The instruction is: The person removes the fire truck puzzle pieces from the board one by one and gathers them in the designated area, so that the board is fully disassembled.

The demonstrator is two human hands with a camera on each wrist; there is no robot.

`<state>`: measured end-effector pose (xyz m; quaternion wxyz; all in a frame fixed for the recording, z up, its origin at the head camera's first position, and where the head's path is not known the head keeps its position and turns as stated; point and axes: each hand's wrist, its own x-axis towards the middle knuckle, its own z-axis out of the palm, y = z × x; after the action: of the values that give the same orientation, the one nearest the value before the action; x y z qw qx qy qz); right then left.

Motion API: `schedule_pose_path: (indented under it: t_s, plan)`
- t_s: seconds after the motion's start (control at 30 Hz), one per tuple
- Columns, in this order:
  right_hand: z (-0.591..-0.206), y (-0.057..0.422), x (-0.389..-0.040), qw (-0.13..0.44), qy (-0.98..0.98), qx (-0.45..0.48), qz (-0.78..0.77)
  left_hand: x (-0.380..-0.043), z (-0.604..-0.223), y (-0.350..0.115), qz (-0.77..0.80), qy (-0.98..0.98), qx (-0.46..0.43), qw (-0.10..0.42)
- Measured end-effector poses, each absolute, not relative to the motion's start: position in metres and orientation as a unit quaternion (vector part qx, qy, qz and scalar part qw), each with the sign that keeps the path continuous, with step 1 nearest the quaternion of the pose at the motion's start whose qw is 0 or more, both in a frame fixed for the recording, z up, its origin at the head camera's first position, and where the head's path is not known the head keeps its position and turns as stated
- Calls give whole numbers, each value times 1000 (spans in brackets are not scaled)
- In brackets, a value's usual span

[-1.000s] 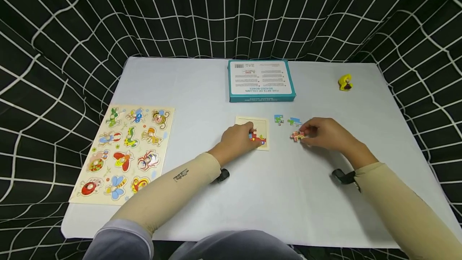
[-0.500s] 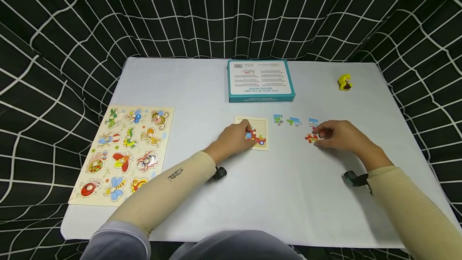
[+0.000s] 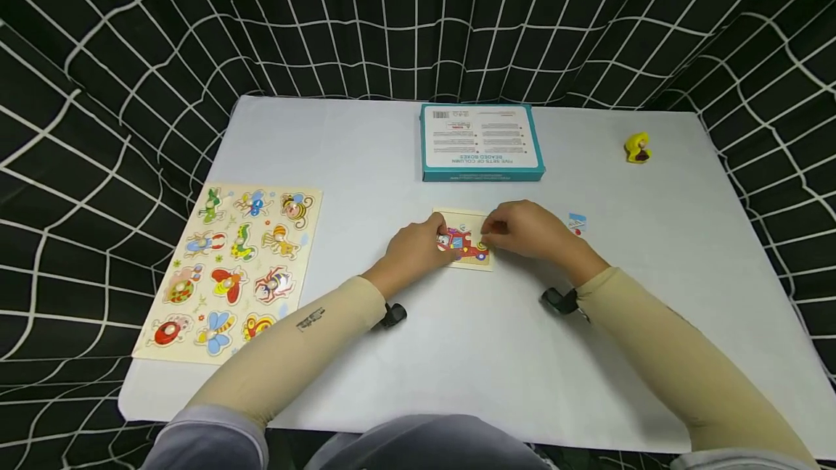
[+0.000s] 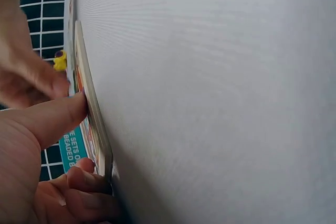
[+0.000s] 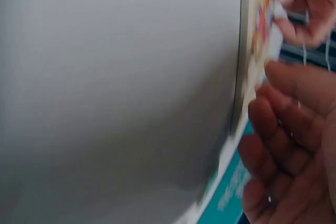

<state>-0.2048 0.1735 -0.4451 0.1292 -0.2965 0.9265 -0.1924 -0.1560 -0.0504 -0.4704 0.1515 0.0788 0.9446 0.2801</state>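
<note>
A small wooden puzzle tray (image 3: 465,215) lies at the middle of the table. Puzzle pieces in it make up part of a red vehicle (image 3: 466,241) with wheels. My left hand (image 3: 414,251) grips the tray's left part, its thumb (image 4: 71,109) over the near edge. At the tray's right edge is my right hand (image 3: 534,229), its thumb and fingers loosely bent; the right wrist view shows nothing between them. A blue-and-white puzzle piece (image 3: 578,221) lies beyond the right wrist, with a bit of red showing below it. My right hand blocks the tabletop behind it.
A teal-edged box (image 3: 483,138) lies behind the tray. On the left is a large insect puzzle board (image 3: 311,217). A small yellow toy (image 3: 637,147) sits at the back right. Black netting with white lines (image 3: 418,35) encloses the table.
My right hand carried a red piece rightward, left it beside the blue-and-white one, then came back left to the tray. My left hand has stayed on the tray. The head view shifted slightly.
</note>
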Motion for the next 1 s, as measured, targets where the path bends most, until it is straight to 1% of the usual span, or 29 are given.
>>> schedule_pose_path:
  t_s: [0.17,0.37,0.67,0.8,1.0]
  plan:
    - [-448,149,-209,127,924,-316,-176,-158,-472,-51,280,944,74,160]
    - [-449,140,-211,132,925,-314,-168,-158,-470,-52,279,943,77,162]
    - [-439,140,-207,83,932,-323,-140,-160,-465,-50,265,945,93,166]
    - [-437,161,-204,78,935,-308,-157,-160,-465,-49,259,946,97,168]
    - [-440,224,-200,108,948,-251,-165,-160,-466,-48,259,946,93,173]
